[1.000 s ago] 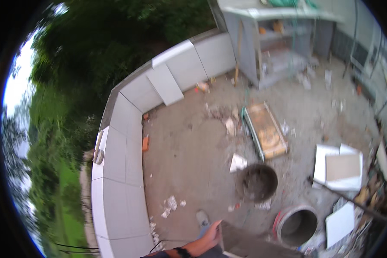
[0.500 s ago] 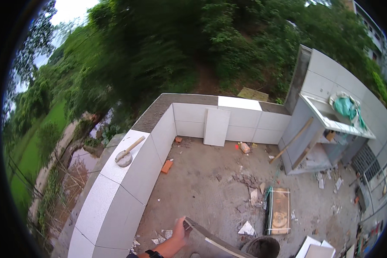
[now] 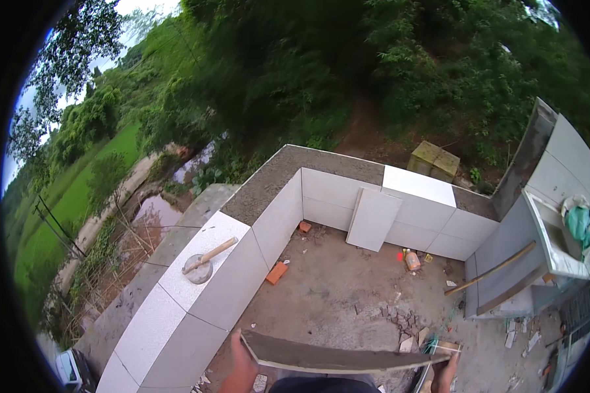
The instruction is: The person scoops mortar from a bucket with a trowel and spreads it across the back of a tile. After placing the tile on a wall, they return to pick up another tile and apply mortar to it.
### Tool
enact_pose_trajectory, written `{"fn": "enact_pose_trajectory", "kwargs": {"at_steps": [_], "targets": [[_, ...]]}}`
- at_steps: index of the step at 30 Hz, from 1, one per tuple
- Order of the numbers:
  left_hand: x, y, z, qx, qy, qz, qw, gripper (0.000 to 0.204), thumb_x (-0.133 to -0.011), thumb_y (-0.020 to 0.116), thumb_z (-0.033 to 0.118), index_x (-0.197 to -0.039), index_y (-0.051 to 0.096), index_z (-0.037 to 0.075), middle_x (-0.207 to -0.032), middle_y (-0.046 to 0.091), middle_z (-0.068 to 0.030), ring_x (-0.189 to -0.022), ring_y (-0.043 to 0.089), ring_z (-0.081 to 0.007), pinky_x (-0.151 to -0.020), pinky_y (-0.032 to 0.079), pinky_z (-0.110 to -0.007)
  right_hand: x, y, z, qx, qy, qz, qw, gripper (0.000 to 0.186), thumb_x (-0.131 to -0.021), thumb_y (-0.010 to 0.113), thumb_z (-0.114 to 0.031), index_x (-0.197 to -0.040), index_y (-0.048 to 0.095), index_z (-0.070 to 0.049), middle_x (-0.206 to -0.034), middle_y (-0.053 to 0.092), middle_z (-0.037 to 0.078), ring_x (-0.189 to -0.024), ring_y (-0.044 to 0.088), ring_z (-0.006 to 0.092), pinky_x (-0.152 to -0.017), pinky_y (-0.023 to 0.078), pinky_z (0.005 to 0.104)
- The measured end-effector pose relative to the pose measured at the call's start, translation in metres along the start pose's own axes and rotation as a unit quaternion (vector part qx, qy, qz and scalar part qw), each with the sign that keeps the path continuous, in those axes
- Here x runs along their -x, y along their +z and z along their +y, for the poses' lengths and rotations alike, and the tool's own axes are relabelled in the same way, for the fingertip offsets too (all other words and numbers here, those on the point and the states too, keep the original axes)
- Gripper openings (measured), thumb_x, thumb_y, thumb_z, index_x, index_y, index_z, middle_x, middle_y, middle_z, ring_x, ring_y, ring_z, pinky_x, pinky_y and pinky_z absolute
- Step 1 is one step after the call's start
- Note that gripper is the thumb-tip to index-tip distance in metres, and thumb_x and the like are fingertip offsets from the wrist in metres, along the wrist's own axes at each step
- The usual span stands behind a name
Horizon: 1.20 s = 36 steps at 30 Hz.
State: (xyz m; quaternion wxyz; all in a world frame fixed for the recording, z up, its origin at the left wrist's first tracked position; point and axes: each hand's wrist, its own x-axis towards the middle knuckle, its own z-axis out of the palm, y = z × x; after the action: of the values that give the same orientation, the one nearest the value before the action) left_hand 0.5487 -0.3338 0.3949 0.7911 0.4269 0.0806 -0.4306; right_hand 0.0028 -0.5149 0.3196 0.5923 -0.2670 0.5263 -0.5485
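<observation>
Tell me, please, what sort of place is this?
Perhaps an outdoor terrace under construction: the low wall is tiled only partly on top, a mallet rests on it, and the left hand and right hand hold a grey-coated slab.

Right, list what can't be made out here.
Head view:
Grey, mortar-coated rectangular slab: underside, hidden by its coated face.
Brown-and-green strapped rectangular box: partly behind the slab, cut off by the lower edge.
White, dark-windowed vehicle: cut off near the fisheye's dark rim.
</observation>
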Motion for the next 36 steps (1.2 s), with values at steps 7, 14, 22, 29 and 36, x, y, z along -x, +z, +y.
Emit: {"fn": "enact_pose_trajectory", "kwargs": {"at_steps": [7,14,22,29,36], "targets": [[-0.123,0.082,0.031,0.106,0.05,0.067,0.991,0.032,-0.09,0.048,0.037,-0.08,0.061,0.011,-0.077,0.064,-0.0088,-0.073,0.063,-0.0263,-0.069,0.053,-0.043,-0.175,0.198,-0.041,0.038,-0.009,-0.052,0.998,0.056,-0.096,0.04,-0.055,-0.12,0.052,-0.006,-0.116,0.059,0.007,-0.105,0.058,0.0239,-0.09,0.046,0.039],[-0.296,0.108,0.059,0.144,0.029,0.031,0.989,0.039,-0.093,0.044,0.04,-0.086,0.064,0.007,-0.081,0.066,-0.0115,-0.075,0.064,-0.0267,-0.07,0.054,-0.042,-0.303,0.374,-0.037,0.04,-0.028,-0.04,0.998,0.059,-0.096,0.041,-0.056,-0.121,0.052,-0.004,-0.115,0.059,0.008,-0.104,0.057,0.0226,-0.089,0.046,0.0394],[-0.418,0.173,0.117,0.19,0.038,0.049,0.98,0.036,-0.093,0.046,0.038,-0.098,0.06,0.006,-0.094,0.065,-0.0128,-0.089,0.063,-0.0274,-0.082,0.052,-0.041,-0.423,0.613,-0.073,0.175,-0.127,-0.076,0.973,0.059,-0.099,0.034,-0.054,-0.112,0.058,-0.002,-0.102,0.063,0.008,-0.093,0.061,0.0185,-0.084,0.048,0.033],[-0.512,0.171,0.086,0.29,0.085,0.229,0.925,0.039,-0.092,0.048,0.04,-0.105,0.057,0.005,-0.105,0.063,-0.0097,-0.104,0.058,-0.0234,-0.099,0.043,-0.04,-0.555,0.882,-0.053,0.435,-0.357,-0.208,0.8,0.061,-0.101,0.031,-0.049,-0.097,0.059,0.005,-0.082,0.062,0.01,-0.074,0.054,0.0213,-0.07,0.044,0.0351],[-0.627,0.199,0.026,0.396,0.069,0.341,0.85,0.055,-0.084,0.055,0.046,-0.111,0.048,-0.001,-0.114,0.052,-0.0146,-0.111,0.05,-0.0279,-0.106,0.036,-0.042,-0.65,1.159,0.06,0.496,-0.508,-0.328,0.624,0.045,-0.102,0.032,-0.036,-0.098,0.057,0.001,-0.084,0.06,0.023,-0.079,0.057,0.0434,-0.069,0.043,0.0461]]}}
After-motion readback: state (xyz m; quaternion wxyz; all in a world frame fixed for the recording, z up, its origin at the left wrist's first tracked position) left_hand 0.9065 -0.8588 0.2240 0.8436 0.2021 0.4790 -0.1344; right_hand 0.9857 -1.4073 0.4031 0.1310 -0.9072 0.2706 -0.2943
